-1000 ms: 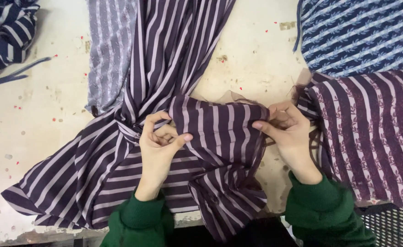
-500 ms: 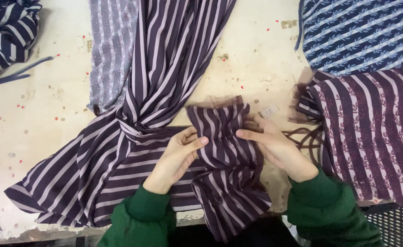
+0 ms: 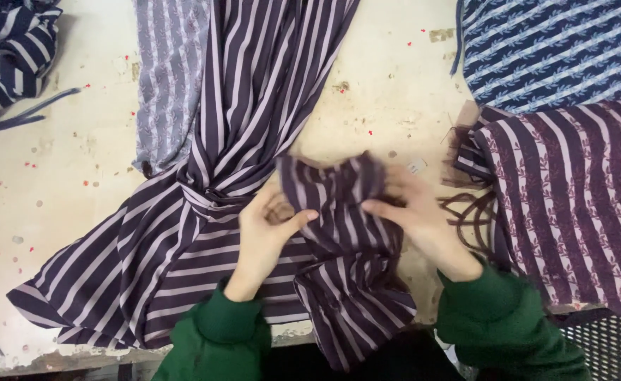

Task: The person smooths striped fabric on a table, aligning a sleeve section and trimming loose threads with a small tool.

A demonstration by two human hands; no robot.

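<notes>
Striped fabric now bunched higher between left hand and right hand, fingers pinching its folds

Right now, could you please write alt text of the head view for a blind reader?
Two hands, left hand and right hand, gather a bunched fold of a purple striped garment on a speckled worktable. More striped fabrics lie to the right.

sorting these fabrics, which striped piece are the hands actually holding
The plain purple-and-lilac striped garment at centre: left hand and right hand bunch its fold. The leaf-patterned striped pieces lie untouched.
</notes>
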